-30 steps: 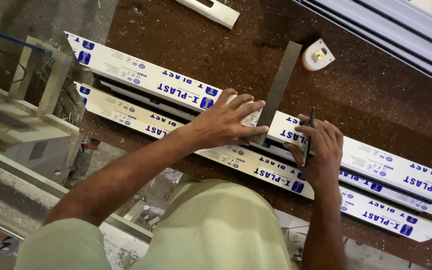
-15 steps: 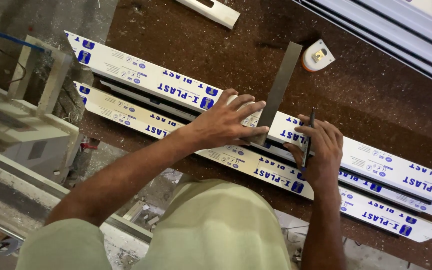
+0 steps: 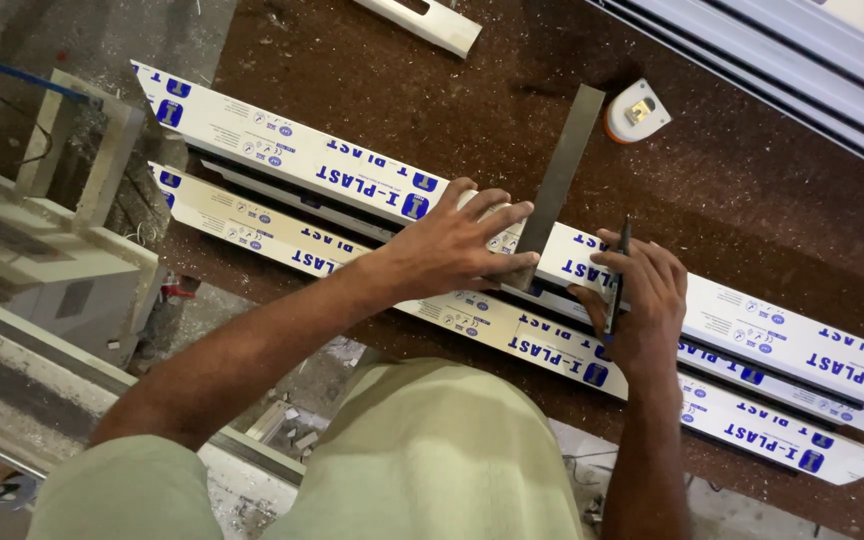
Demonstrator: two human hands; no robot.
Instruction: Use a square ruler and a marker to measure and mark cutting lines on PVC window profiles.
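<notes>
**Square pinned, pen at the profile**

While the left hand [image 3: 457,245] lies flat with fingers spread, it presses the metal square [image 3: 555,190] down onto the upper white profile [image 3: 282,160]. Fingertips sit at the blade's near end, thumb tucked toward the person; the hand is not clamped round anything, just pushing down. The blade runs away from the fingertips across the profile toward the far side of the brown worktop [image 3: 752,230], slightly tilted to the profile's length.

Just right of that hand, the right hand [image 3: 637,295] has its fingers closed around a dark pen [image 3: 617,275]. Pen stands roughly upright in the view, its upper end just beside the blade's right edge, over the upper profile. Cannot tell whether the tip touches the surface. The heel of this hand rests on the lower white profile [image 3: 512,330], which lies parallel to the upper one, nearer the person; a dark gap shows between the two.

Both profiles carry blue print and run diagonally under the hands, extending well out to either side.

Beyond the blade's far end, just right of it, a small tape measure [image 3: 637,110], white with an orange rim, sits on the worktop. Far beyond the left hand lies a short white offcut [image 3: 422,18]. Well left of the left forearm stands a pale machine [image 3: 42,270].
</notes>
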